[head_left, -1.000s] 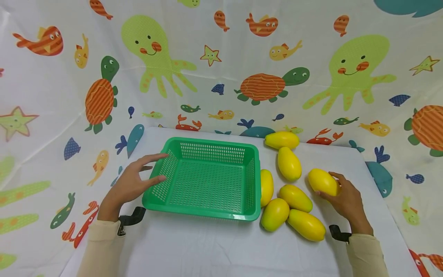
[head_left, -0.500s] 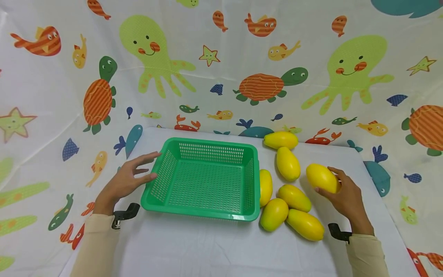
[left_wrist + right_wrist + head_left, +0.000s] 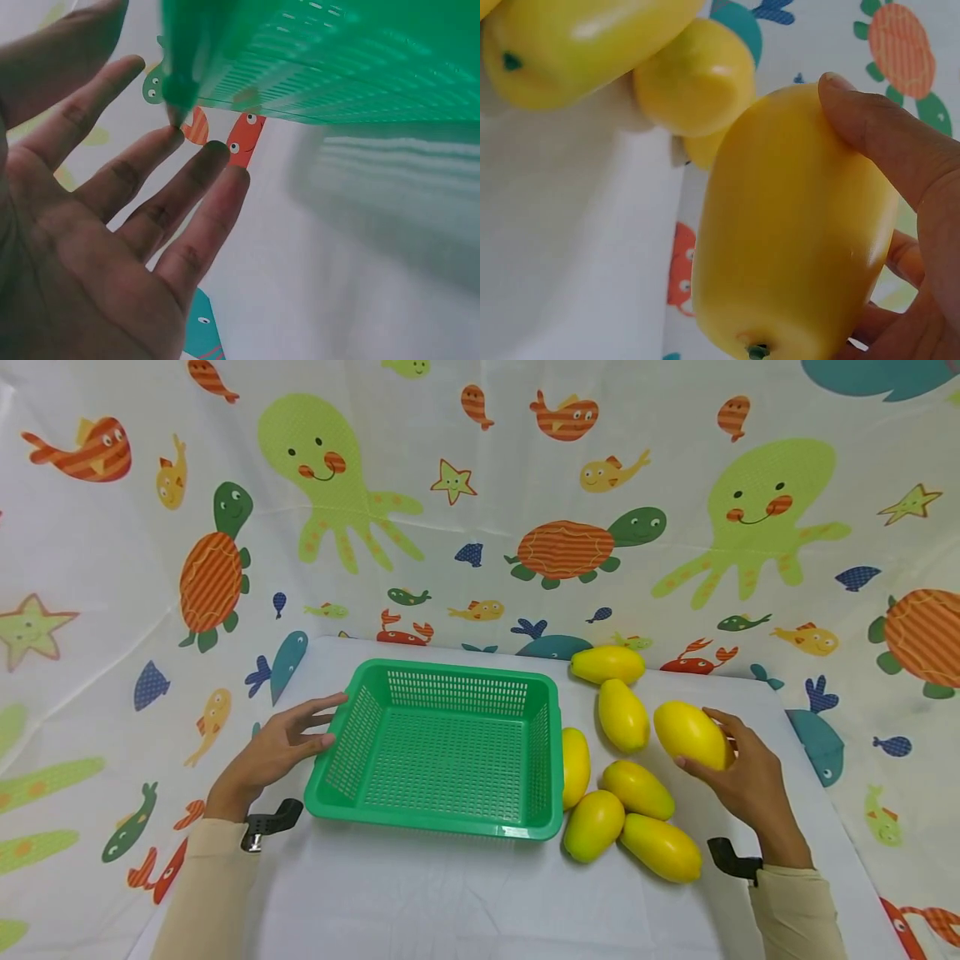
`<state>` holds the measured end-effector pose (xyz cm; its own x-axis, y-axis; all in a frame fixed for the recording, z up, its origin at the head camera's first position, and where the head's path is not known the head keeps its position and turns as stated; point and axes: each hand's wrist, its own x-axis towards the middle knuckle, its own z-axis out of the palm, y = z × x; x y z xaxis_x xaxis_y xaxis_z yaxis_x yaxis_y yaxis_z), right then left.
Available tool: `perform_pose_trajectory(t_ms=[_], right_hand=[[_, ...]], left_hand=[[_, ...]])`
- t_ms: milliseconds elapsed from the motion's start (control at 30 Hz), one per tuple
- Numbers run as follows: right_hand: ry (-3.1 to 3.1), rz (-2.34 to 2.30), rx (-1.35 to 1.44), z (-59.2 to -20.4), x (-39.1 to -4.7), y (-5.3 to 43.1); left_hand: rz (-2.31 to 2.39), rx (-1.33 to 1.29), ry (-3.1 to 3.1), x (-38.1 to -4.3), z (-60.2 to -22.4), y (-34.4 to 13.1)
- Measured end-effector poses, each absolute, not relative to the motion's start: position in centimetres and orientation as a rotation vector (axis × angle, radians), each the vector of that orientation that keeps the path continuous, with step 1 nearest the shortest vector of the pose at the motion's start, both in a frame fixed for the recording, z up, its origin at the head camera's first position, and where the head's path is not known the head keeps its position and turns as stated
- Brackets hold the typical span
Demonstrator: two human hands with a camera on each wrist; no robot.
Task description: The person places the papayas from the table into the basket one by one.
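Note:
In the head view my right hand (image 3: 742, 772) grips a yellow papaya (image 3: 692, 735), thumb on the near side and fingers behind. It seems lifted off the cloth. The right wrist view shows this papaya (image 3: 795, 225) close up, its small green stem end toward the camera. My left hand (image 3: 273, 752) is at the left rim of a green plastic basket (image 3: 433, 820), holding nothing. Its fingers are spread and slightly bent in the left wrist view, beside the basket wall (image 3: 337, 67); whether a fingertip touches the rim I cannot tell. No fruit lies in the basket.
Several more papayas lie right of the basket: one papaya (image 3: 576, 768) against its right side, one papaya (image 3: 660, 847) nearest the front, one papaya (image 3: 607, 665) at the back. A white cloth (image 3: 420, 902) covers the table. A printed curtain (image 3: 450, 568) stands behind.
My right hand has raised the papaya a little and brought it slightly left. My left hand has drawn back left from over the basket rim. The basket and other papayas stay put.

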<state>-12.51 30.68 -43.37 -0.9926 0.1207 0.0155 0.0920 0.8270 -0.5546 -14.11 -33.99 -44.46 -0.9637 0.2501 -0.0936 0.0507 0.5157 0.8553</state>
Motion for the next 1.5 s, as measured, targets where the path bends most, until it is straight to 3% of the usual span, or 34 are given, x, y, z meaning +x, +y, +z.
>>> perform_pose_trajectory(t_ms=[1500], right_hand=[[-2.820,1.042,0.310,-37.8,-13.1,22.0]], left_hand=[[1.609,0.231,2.436,-14.8,-47.2,-33.9]])
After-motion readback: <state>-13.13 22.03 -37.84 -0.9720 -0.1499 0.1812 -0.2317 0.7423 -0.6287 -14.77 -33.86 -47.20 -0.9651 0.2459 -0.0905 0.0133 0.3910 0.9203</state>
